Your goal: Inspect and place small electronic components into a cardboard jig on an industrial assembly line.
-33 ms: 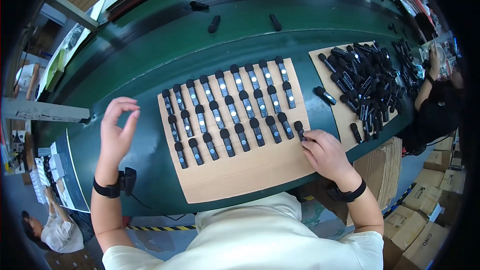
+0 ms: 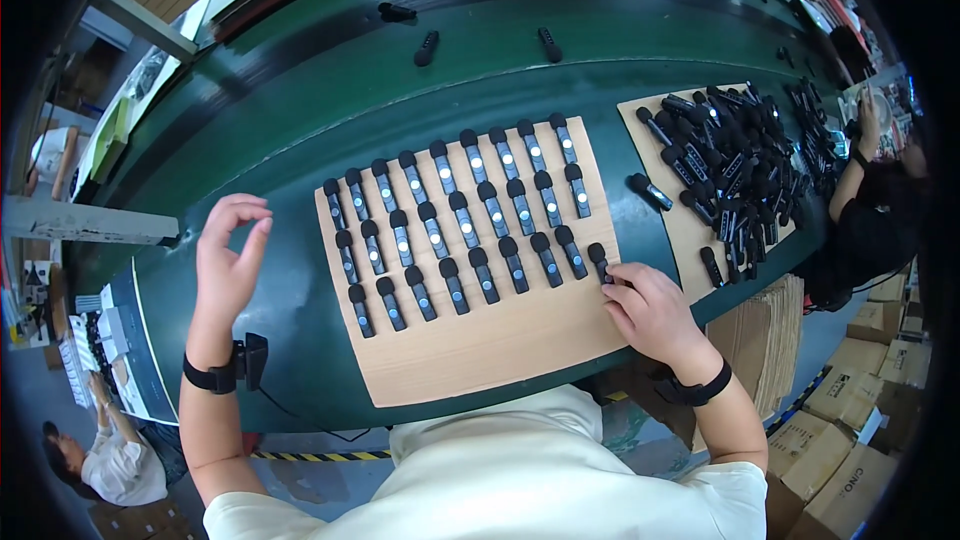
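A brown cardboard sheet [image 2: 500, 350] lies on the green table [image 2: 300, 130] and carries three rows of small black devices with round heads [image 2: 470, 215]. My right hand [image 2: 650, 315] rests at the sheet's right edge, its fingertips pinching the last black device [image 2: 598, 257] at the right end of the nearest row. My left hand [image 2: 228, 260] hovers over the green surface just left of the sheet, fingers apart and holding nothing. Both wrists wear black bands.
A second cardboard sheet [image 2: 690, 230] at the right holds a loose pile of black devices [image 2: 745, 155]; one lies apart [image 2: 648, 190]. Stray devices [image 2: 427, 47] lie farther back. A co-worker [image 2: 870, 220] sits at the right, brown boxes [image 2: 850, 420] stand lower right, another person [image 2: 100, 460] lower left.
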The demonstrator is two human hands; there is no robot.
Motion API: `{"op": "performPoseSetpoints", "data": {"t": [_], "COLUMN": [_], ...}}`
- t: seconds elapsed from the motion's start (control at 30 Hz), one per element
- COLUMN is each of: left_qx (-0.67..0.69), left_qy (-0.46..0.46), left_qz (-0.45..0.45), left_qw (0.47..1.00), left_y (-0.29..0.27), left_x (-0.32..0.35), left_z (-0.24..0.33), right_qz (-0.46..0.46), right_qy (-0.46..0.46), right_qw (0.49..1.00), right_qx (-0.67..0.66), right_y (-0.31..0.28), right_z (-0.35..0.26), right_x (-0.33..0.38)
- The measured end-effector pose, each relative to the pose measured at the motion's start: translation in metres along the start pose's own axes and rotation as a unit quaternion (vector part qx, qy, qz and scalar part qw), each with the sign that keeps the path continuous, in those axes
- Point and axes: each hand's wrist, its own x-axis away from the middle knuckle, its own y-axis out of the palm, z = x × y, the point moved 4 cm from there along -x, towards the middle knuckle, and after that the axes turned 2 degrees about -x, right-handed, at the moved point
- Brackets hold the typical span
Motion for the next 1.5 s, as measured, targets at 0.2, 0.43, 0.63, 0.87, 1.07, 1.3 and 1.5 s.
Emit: {"op": "performPoseSetpoints", "data": {"t": [0.2, 0.43, 0.63, 0.87, 1.07, 1.3, 1.5], "left_qx": [0.017, 0.019, -0.015, -0.179, -0.250, -0.320, -0.169], "left_qy": [-0.018, -0.024, 0.008, 0.113, 0.137, 0.140, 0.024], "left_qz": [0.018, 0.023, -0.007, -0.036, -0.046, -0.056, -0.080], "left_qw": [1.000, 0.999, 1.000, 0.977, 0.957, 0.935, 0.982], "left_y": [-0.004, 0.008, 0.029, 0.068, 0.113, 0.133, 0.121], "left_x": [-0.020, -0.056, -0.123, -0.210, -0.256, -0.271, -0.264], "left_z": [-0.032, -0.045, -0.045, -0.050, -0.067, -0.092, -0.082], "right_qz": [0.019, 0.013, -0.002, -0.046, -0.088, -0.095, -0.107], "right_qy": [-0.016, -0.027, 0.024, -0.027, -0.063, -0.144, -0.159], "right_qw": [0.999, 0.999, 1.000, 0.998, 0.986, 0.966, 0.966], "right_qx": [0.037, 0.018, 0.011, 0.044, 0.129, 0.194, 0.173], "right_y": [0.006, 0.000, -0.048, -0.054, -0.015, 0.019, 0.025], "right_z": [0.012, 0.007, 0.026, 0.061, 0.094, 0.105, 0.099], "right_x": [-0.008, -0.032, -0.073, -0.193, -0.270, -0.312, -0.321]}}
